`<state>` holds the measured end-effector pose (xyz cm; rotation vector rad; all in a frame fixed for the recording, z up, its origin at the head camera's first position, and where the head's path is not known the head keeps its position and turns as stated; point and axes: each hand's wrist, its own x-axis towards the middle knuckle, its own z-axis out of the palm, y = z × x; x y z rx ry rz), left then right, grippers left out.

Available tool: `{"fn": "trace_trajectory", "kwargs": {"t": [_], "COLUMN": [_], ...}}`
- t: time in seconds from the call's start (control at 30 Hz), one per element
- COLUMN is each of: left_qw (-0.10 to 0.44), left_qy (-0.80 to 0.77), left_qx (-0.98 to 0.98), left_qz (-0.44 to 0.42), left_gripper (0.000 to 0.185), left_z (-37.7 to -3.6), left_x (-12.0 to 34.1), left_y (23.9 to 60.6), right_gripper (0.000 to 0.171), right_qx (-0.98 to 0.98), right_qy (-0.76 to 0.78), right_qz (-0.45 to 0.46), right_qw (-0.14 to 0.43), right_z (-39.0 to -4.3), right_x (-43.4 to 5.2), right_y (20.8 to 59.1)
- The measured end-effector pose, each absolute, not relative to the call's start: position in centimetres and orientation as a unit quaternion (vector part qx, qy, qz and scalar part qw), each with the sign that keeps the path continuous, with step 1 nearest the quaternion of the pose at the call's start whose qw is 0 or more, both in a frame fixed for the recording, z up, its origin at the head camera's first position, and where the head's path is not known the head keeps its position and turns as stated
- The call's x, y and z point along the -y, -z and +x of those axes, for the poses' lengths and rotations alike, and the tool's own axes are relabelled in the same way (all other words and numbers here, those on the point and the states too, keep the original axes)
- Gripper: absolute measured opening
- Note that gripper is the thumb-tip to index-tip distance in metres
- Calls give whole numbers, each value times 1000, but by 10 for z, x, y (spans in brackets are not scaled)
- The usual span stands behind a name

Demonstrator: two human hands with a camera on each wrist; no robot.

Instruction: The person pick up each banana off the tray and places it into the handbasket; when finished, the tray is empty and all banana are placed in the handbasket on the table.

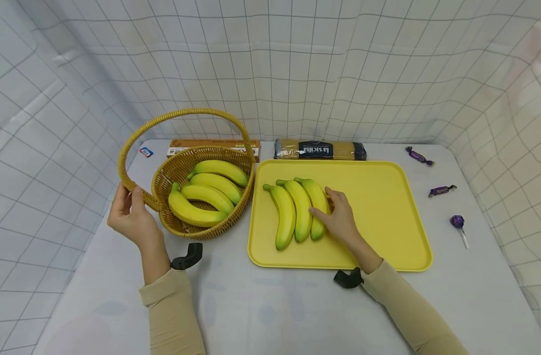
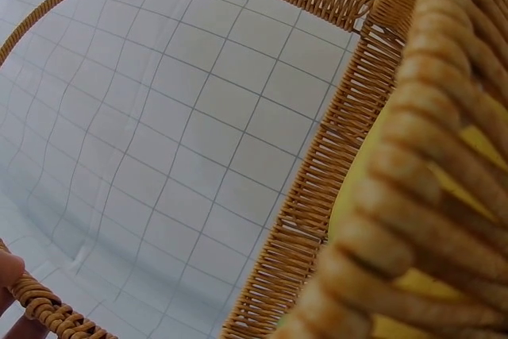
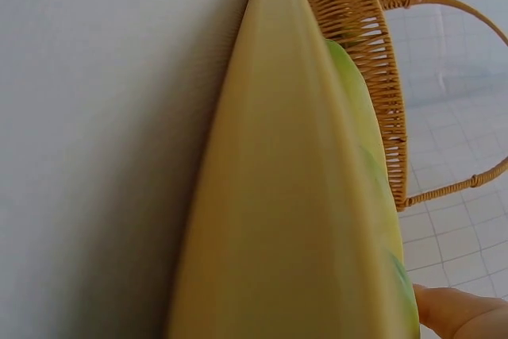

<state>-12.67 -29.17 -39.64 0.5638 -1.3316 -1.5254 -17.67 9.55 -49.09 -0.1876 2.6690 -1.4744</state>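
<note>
Head view: three bananas (image 1: 299, 209) on tray (image 1: 386, 207), four in basket (image 1: 173, 170).

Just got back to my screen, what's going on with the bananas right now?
A person's left hand grips the handle of a wicker basket that holds four bananas. The right hand rests on the rightmost banana of three lying side by side on a yellow tray beside the basket. Behind them lie a pasta packet and a flat box; wrapped sweets sit to the right.
</note>
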Motion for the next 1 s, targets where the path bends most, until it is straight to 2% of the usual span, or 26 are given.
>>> {"fn": "trace_trajectory", "kwargs": {"t": [1.0], "left_qw": [499], "left_qy": [624], "left_qx": [554], "left_qz": [232], "left_gripper": [28], "left_z": [-125], "left_x": [290], "left_y": [395], "right_gripper": [74], "right_qx": [-891], "right_qy": [446], "right_qz": [-69], "right_qw": [35], "right_z": [-177], "right_x": [-95], "right_y": [495]}}
